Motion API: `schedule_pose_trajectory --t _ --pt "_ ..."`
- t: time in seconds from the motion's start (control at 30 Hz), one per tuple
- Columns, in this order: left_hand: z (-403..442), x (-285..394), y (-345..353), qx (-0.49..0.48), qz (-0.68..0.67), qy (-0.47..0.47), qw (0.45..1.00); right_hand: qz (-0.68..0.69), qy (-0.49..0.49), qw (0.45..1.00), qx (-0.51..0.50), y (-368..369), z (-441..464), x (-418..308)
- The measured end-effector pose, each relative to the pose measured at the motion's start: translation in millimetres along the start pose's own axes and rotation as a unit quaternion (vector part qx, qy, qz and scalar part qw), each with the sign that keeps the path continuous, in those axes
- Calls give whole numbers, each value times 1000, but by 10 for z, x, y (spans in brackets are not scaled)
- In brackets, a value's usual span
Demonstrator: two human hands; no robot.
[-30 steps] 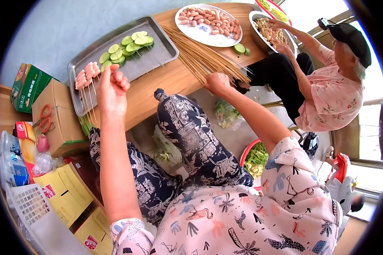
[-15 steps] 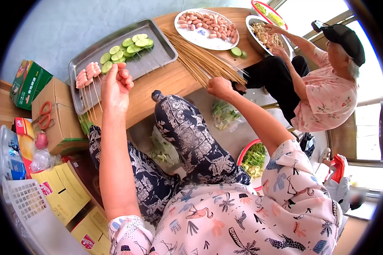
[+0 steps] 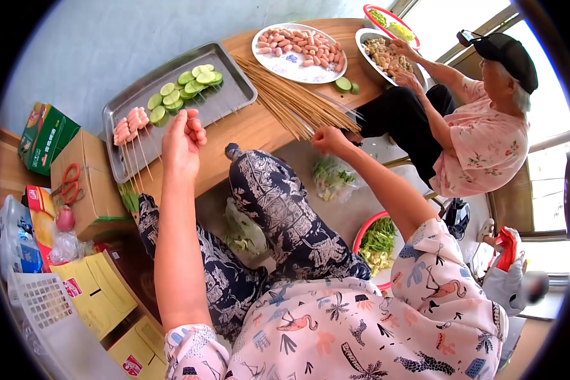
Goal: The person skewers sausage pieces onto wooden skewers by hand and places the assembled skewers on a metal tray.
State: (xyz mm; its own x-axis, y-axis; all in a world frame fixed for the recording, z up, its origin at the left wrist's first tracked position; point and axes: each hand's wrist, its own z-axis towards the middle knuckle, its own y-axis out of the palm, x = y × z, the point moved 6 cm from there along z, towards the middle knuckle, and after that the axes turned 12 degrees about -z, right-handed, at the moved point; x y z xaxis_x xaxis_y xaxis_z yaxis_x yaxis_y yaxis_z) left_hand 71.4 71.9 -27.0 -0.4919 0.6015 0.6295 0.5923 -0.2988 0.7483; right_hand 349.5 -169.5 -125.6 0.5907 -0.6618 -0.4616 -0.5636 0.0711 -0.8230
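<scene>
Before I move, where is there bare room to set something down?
Widest: the wooden tabletop between the tray, the bamboo skewers and the near edge. Smaller: bare metal in the tray, beyond the cucumber slices. Crowded: from the skewers past the sausage plate and cut cucumber to the basin, where a co-worker's hands are.

Orange-handled scissors (image 3: 69, 183) lie against a cardboard box (image 3: 92, 180), beside a green printed carton (image 3: 47, 138).
</scene>
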Motion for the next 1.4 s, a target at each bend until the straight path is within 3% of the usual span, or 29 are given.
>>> schedule_pose_trajectory --t 0.23,0.3,0.33,0.5,0.6,0.8,1.1,1.2,1.27,1.3,1.33,1.4 --pt "34 -146 89 -20 30 -15 999 213 12 974 -79 -125 -431 -207" --pt "-5 -166 172 -8 77 -14 997 252 -38 964 -75 -242 -596 -539" --pt "-23 -182 222 2 122 -14 992 254 -37 964 -73 -274 -638 -667" --pt "-101 -267 437 -27 108 -21 994 104 -259 960 -28 -428 -845 -1530" --pt "-33 -243 345 -59 106 -12 993 47 -332 942 -9 -390 -774 -1755" --pt "-53 57 172 -8 64 55 996 59 -334 941 -16 -605 -262 -1819" --pt "-110 196 29 54 19 21 998 -63 -191 972 124 -910 1685 -923" --pt "-149 262 -56 77 6 16 997 -162 -187 939 240 -1145 2144 -845" --pt "-175 297 -75 88 11 19 996 -175 -126 964 158 -1309 2470 -833" --pt "-184 309 -78 97 18 21 995 -141 -127 968 164 -1400 2553 -856" --pt "-183 318 -76 105 26 23 994 -255 -189 867 383 -1505 2647 -900" --pt "-170 320 -68 124 42 24 991 -240 -137 907 319 -1497 3181 -628"
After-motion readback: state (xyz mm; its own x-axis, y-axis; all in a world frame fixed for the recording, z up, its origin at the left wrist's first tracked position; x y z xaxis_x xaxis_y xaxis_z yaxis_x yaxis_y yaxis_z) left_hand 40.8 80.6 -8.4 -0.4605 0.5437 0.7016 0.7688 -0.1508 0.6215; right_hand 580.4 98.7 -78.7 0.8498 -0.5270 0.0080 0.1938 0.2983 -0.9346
